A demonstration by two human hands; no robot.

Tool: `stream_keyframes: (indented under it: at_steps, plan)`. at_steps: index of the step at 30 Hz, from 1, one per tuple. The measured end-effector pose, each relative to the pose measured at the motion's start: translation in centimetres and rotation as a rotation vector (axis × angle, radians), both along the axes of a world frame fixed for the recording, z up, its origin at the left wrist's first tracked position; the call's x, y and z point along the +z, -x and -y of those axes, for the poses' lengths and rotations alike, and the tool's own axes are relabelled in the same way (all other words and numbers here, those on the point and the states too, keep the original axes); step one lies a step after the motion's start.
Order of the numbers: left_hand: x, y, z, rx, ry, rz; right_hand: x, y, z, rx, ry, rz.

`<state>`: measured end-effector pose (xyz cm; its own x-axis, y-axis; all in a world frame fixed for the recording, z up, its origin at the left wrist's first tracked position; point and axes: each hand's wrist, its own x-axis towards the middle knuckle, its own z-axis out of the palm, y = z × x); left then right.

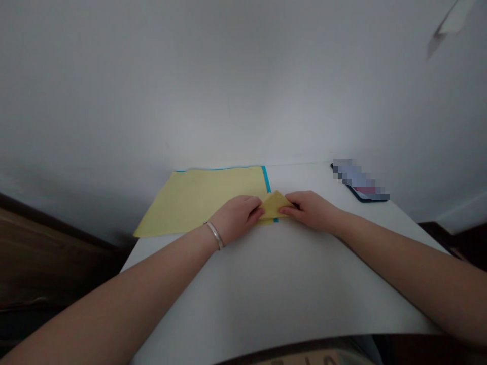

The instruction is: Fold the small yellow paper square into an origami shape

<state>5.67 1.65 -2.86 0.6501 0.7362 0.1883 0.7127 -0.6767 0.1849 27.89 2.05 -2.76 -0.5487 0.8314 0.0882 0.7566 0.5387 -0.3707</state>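
A small piece of folded yellow paper (274, 206), with a pointed top, is between my two hands near the middle of the view. My left hand (240, 215), with a silver bracelet (215, 234) on its wrist, pinches the left corner. At the right corner, my right hand (312, 209) grips the paper between thumb and fingers. Behind and to the left lies a large yellow sheet (198, 195), with a blue strip (266, 178) showing along its right side and a thin blue line at its back edge. My left hand covers part of that sheet.
The white table (289, 284) stands against a pale wall (243, 81). A phone (355, 181), its screen blurred out, lies at the back right. Wooden furniture (45, 248) is at the left, beside the table. The table's front edge is close to my body.
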Motion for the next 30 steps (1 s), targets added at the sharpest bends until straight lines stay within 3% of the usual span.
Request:
stream_keyframes:
  at_steps: [4,11,19,23,30]
  plan:
    - [0.0,-0.2,-0.2,0.102,0.028,-0.036,0.1,0.0,0.0,-0.065,-0.008,0.007]
    - [-0.1,-0.4,-0.2,0.147,0.026,-0.075,0.0,-0.3,-0.5,-0.098,0.089,0.016]
    - [-0.2,-0.3,-0.4,0.151,0.078,-0.066,0.3,0.2,-0.4,-0.165,0.396,-0.079]
    - [0.0,-0.3,-0.6,0.122,0.139,-0.083,0.6,0.5,-0.1,-0.159,0.401,-0.061]
    - [0.1,-0.4,-0.5,0.108,0.1,-0.106,1.5,1.5,-0.3,-0.164,0.356,0.068]
